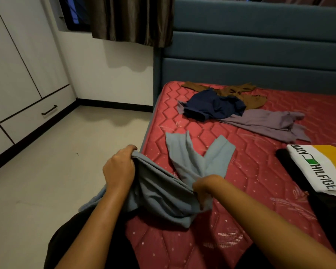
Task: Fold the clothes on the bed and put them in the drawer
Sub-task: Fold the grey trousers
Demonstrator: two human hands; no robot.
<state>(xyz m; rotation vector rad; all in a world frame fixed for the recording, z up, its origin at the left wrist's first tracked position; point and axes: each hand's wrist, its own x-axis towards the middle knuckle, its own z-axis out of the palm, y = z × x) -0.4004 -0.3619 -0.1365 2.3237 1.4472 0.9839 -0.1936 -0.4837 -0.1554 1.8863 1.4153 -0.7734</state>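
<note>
**Step in hand: folding the blue-grey trousers**

**Position of the work.** The trousers (163, 199) lie at the near left edge of the mattress (250, 171). The waist end is bunched and lifted clear at that edge. The two legs lie flat on the mattress, splayed apart and pointing toward the headboard (260, 55).

**Hands.** The left hand (118, 169) is curled tight over the bunched waist, just past the mattress edge. The right hand (202, 188) is closed on the fabric where the two legs meet. Both hands hold the same garment; neither holds anything else.

**Other items.** A navy shirt (213, 106), a brown garment (241, 92) and a mauve garment (266, 123) lie unfolded in an overlapping heap near the head end of the mattress. A white and yellow shirt (322, 167) lies flat by the right side and appears folded. The drawer (37, 117), with its black handle (49, 110), sits shut in the wardrobe across the floor.

**Status.** The task appears to be at an early stage, with three garments unfolded and nothing stowed.

**Next move.** The splayed legs probably need bringing together, one laid squarely over the other. The waist needs flattening on the mattress before any crosswise fold. Loose cloth hanging past the edge may drag the garment off.
</note>
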